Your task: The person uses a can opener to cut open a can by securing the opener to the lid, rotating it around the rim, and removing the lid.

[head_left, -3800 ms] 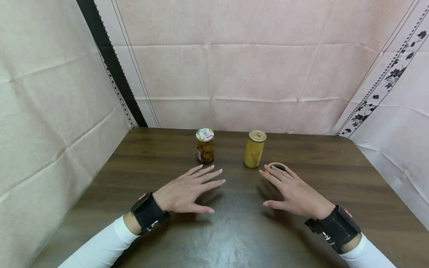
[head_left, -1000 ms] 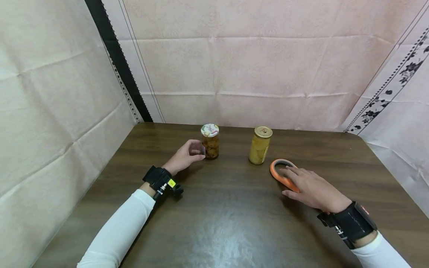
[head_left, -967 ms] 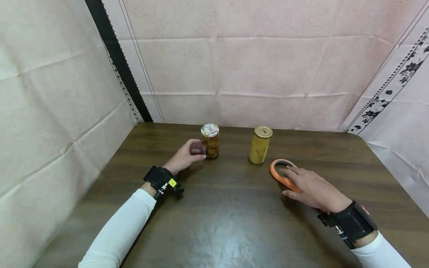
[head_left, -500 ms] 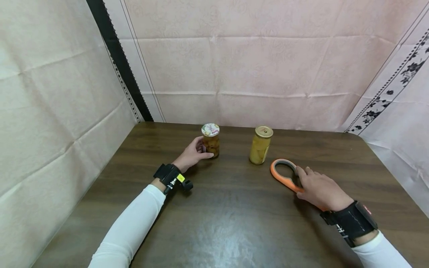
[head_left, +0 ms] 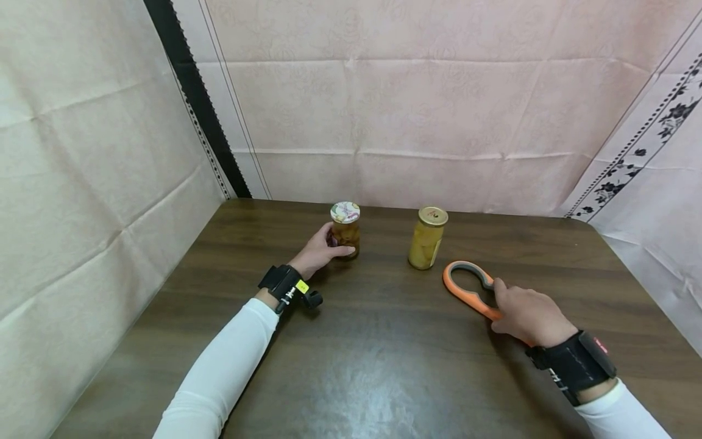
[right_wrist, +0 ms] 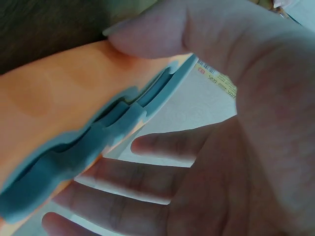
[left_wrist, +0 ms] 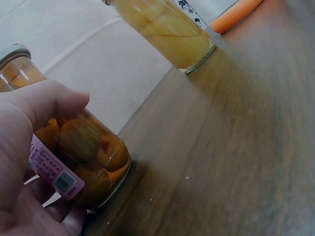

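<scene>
A person in white sleeves works at a dark wooden desk (head_left: 351,353), with pale cloth (head_left: 428,122) hung behind it. Picture a clock face laid on the desk, twelve at the far edge. Just short of twelve, a jar of brown fruit (head_left: 348,233) stands upright under a patterned lid (head_left: 345,212). The left hand (head_left: 315,252) comes at it from eight o'clock, its fingers wrapped round the glass and the thumb across the near side. That low grip probably steadies the jar and leaves the lid free; whether the base bears fully on the desk I cannot tell.

At one o'clock, a jar of yellow fruit (head_left: 425,244) with a gold lid (head_left: 433,216) stands untouched, well apart.

Between two and three o'clock lies an orange and grey looped tool (head_left: 466,297). The right hand (head_left: 531,314), at three, grasps its near end, thumb on one side and fingers behind; the loop points towards ten, perhaps because its end serves as a handle.
</scene>
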Motion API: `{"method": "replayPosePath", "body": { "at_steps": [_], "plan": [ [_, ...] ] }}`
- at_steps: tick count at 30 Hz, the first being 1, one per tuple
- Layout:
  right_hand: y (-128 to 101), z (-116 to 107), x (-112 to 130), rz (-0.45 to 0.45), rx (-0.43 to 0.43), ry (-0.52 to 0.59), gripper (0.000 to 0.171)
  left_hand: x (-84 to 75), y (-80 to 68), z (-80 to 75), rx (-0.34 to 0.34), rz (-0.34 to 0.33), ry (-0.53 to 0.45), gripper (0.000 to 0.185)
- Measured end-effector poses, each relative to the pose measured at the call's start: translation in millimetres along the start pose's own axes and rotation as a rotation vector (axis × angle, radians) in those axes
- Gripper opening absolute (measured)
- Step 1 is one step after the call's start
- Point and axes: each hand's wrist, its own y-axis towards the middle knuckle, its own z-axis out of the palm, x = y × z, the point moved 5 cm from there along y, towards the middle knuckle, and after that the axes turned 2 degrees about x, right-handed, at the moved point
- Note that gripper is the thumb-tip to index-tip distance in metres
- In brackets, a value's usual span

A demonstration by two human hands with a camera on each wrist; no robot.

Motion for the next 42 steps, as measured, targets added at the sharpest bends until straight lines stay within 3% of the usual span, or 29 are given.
{"method": "replayPosePath", "body": {
  "at_steps": [2, 9, 18, 25, 36, 42],
  "plan": [
    [1, 0, -1, 0.015, 0.017, 0.005, 0.074, -1.2, 1.1, 1.0, -0.001, 0.005, -0.005, 0.085],
    [1, 4, -1, 0.02, 0.007, -0.019, 0.062, -3.7, 2.8, 3.6, -0.017, 0.028, -0.01, 0.076],
    [2, 8, -4, 0.008, -0.054, -0.107, 0.087, -2.9, 3.9, 3.7, -0.018, 0.013, -0.001, 0.075],
    [5, 10, -9, 0.023, -0.049, -0.058, 0.048, -2.9, 1.4, 4.5, -0.021, 0.022, 0.024, 0.075],
    [8, 11, -13, 0.041, -0.034, -0.039, 0.045, 2.1, 0.9, 4.7, -0.025, 0.025, 0.038, 0.078],
    [10, 12, -16, 0.025, -0.097, -0.013, 0.03, 2.5, 0.4, 6.3, -0.025, 0.029, 0.038, 0.079]
  ]
}}
